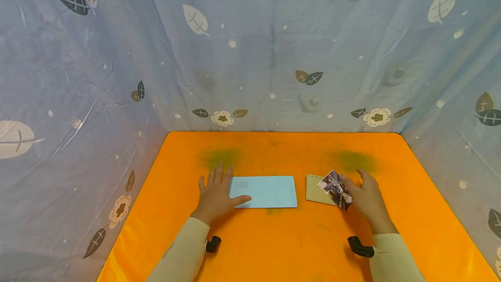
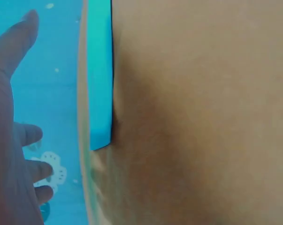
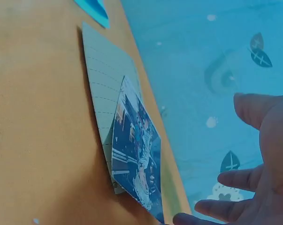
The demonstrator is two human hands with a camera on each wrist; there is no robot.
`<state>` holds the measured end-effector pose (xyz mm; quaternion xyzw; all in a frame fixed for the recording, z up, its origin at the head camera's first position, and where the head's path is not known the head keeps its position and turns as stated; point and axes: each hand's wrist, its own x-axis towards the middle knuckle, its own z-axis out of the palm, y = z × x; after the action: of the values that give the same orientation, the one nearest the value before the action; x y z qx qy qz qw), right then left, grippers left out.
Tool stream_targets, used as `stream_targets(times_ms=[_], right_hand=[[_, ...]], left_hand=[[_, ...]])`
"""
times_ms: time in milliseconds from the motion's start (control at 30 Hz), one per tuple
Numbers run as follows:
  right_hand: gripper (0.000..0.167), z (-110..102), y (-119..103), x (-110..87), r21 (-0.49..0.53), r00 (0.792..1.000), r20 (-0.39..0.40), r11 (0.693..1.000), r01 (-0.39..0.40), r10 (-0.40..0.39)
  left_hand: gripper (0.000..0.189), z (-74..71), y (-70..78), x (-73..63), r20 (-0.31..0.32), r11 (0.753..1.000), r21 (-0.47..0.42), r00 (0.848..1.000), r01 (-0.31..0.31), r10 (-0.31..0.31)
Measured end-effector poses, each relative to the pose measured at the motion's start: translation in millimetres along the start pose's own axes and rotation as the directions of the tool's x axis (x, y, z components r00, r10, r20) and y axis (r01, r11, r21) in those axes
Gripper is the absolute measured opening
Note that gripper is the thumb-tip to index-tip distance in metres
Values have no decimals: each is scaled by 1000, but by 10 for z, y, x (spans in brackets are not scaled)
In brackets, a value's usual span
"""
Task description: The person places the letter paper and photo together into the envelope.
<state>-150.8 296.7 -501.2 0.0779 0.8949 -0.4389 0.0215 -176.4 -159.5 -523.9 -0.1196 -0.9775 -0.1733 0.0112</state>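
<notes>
A light blue envelope (image 1: 270, 193) with a small printed box lies flat at the middle. My left hand (image 1: 217, 199) is spread at its left end, thumb across the lower left corner; whether it touches is unclear. In the left wrist view, the envelope (image 2: 100, 84) appears edge-on beside the spread fingers. To the right lies a lined, pale green-yellow sheet of paper (image 1: 314, 190), with a colourful picture card (image 1: 334, 188) tilted over its right part. My right hand (image 1: 365, 197) is beside the card's right side. Its fingers look spread in the right wrist view, gripping nothing.
An orange cloth (image 1: 270, 238) covers the table, with greenish smudges near the back. Blue-grey curtains (image 1: 254, 55) printed with leaves and flowers hang behind and at both sides. Black wrist cameras (image 1: 213, 244) sit at the cuffs of the cream sleeves (image 1: 184, 247).
</notes>
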Motion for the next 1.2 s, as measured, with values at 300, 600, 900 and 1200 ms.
stream_targets(times_ms=[300, 600, 900, 1200], right_hand=[[114, -58, 50, -81, 107, 979, 22, 973, -203, 202], [112, -124, 166, -159, 209, 954, 27, 931, -299, 300], [109, -133, 157, -201, 326, 938, 91, 880, -345, 334], [98, -92, 108, -216, 317, 945, 131, 890, -327, 301]], left_hand=[[124, 73, -94, -8, 49, 992, -116, 998, -43, 49], [126, 134, -190, -9, 108, 976, -214, 993, -22, 46], [127, 139, -200, 14, 131, 974, -221, 989, -45, 75], [125, 161, -224, 61, 144, 975, -204, 982, -89, 120]])
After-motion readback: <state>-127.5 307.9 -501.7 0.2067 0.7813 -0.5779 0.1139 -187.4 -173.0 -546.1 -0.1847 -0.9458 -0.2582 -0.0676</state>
